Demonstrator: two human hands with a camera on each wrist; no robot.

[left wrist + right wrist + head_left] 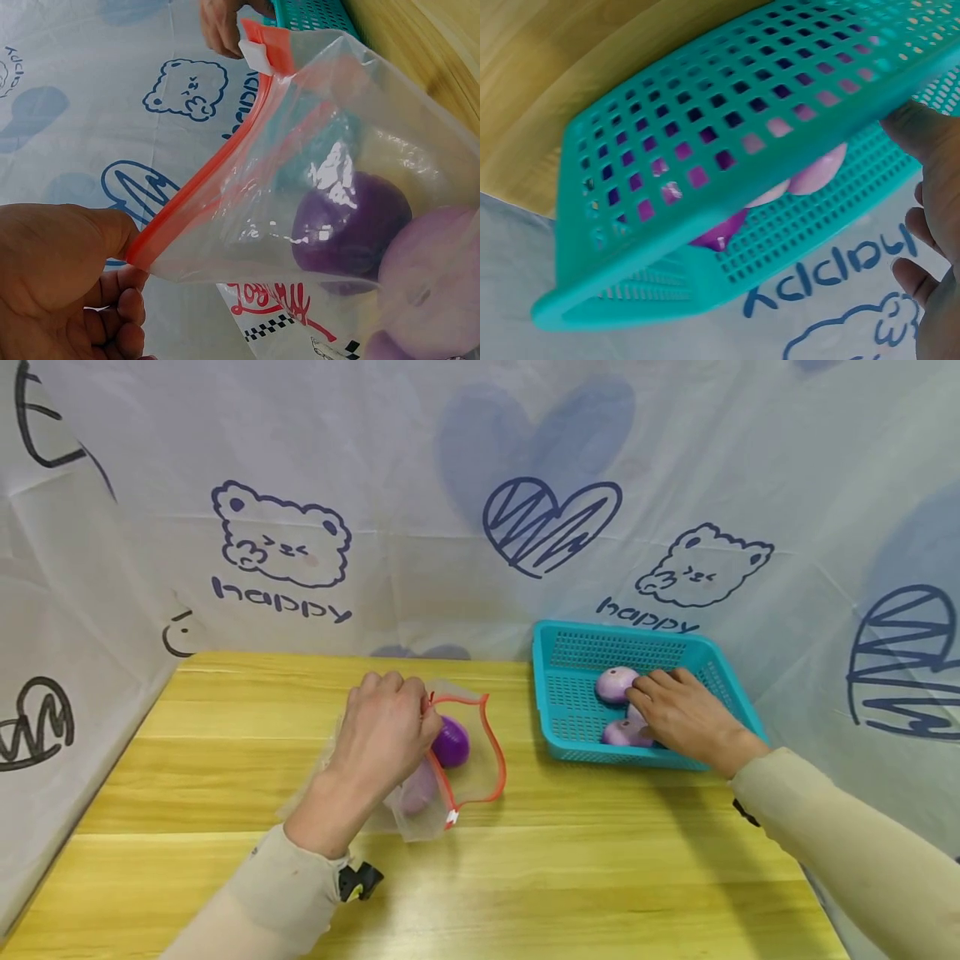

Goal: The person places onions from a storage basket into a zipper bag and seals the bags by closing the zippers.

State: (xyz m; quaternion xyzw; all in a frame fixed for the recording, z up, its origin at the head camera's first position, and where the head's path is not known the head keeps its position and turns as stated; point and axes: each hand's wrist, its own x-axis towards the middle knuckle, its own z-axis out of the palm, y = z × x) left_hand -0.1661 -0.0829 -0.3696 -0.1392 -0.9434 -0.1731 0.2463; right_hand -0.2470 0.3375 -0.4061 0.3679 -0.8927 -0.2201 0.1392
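Observation:
My left hand (pixel 386 718) pinches the red zip edge of a clear zip bag (pixel 247 225), with thumb and fingertips at one corner. The bag's mouth gapes toward the right. Inside it lie a glossy dark purple onion (pixel 452 743) and a paler onion (pixel 431 281). My right hand (pixel 678 714) reaches over the near right side of a turquoise basket (pixel 551 693), fingers bent down among pale purple onions (pixel 617 683). In the right wrist view, its thumb (pixel 922 127) is by the rim and a gap shows between thumb and fingers.
Both bag and basket stand on a yellow wood-grain table (pixel 525 877). A white cloth (pixel 420 568) printed with bears and hearts hangs right behind the table and along its sides. The basket's raised walls surround the onions.

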